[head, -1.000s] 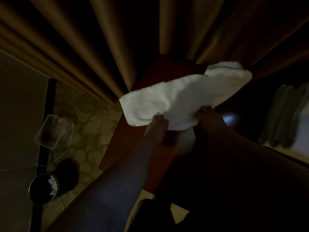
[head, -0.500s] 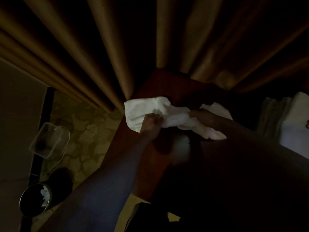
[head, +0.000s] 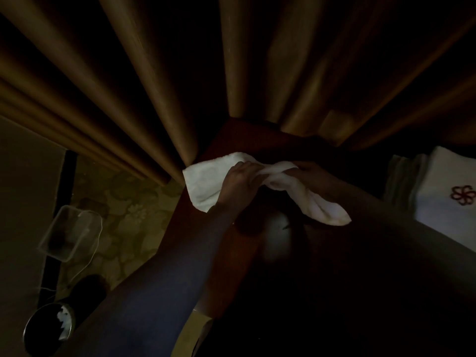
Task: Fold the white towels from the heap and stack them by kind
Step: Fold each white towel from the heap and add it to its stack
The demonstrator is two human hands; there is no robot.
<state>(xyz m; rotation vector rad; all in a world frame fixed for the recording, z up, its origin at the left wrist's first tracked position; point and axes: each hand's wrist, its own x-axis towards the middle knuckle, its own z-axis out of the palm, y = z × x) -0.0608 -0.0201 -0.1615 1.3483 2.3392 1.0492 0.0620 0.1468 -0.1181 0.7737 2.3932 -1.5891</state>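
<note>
A small white towel hangs bunched between both my hands over a dark reddish wooden table. My left hand grips its upper middle, fingers closed on the cloth. My right hand holds the same towel just to the right, and one end droops down to the right toward the table. At the right edge lies a stack of folded white towels, the top one with a red flower emblem. Beside it are greyish folded cloths. The room is very dark.
Brown curtains hang right behind the table. On the patterned floor at the left stand a clear plastic box with a white cord and a round dark bin holding white scraps.
The towel, spread wide a second ago, has been gathered together. My hands moved closer to each other, and the towel's right end now hangs down.
</note>
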